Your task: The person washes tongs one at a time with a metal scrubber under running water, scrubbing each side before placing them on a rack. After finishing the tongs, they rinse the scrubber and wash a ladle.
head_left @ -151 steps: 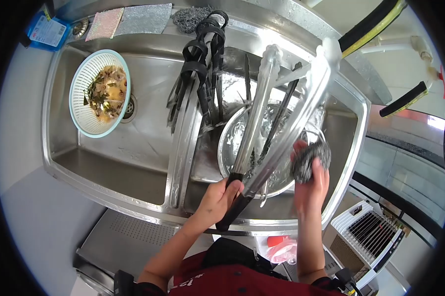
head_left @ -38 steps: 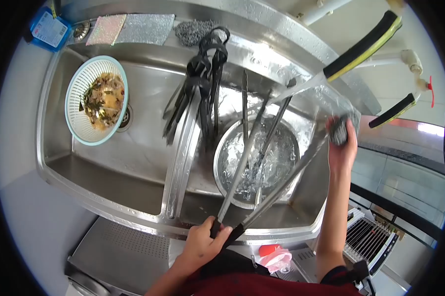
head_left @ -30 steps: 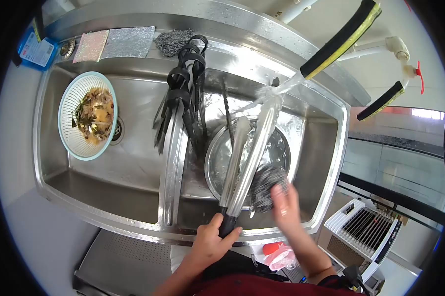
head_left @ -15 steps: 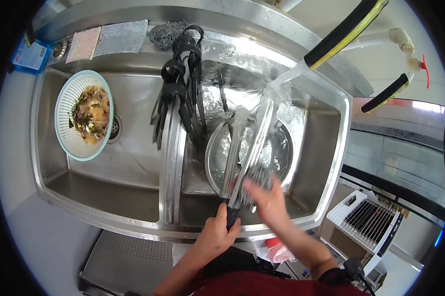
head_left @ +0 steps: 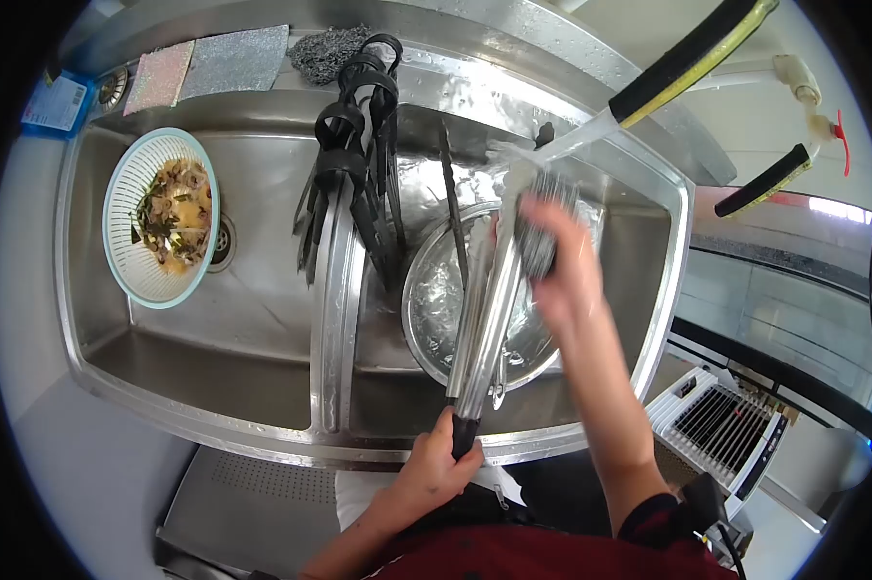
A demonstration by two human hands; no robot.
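scrubbing long metal tongs over the right sink basin

the left hand (head_left: 438,470) is clenched around the black handle end of the tongs (head_left: 489,309), at the near rim of the sink (head_left: 291,430); the tongs slant away from it, above a metal bowl (head_left: 434,302) sitting in the right basin. the right hand (head_left: 569,275) grips a steel scrubber (head_left: 536,230) pressed against the far tips of the tongs, just beside the stream of water running from a black and yellow hose (head_left: 689,48). a bundle of black utensils (head_left: 354,174) leans over the divider between the basins. in the left basin a pale strainer (head_left: 117,253) holds food scraps. two scouring pads (head_left: 235,58) and a spare wad of steel wool (head_left: 318,60) lie on the back ledge.
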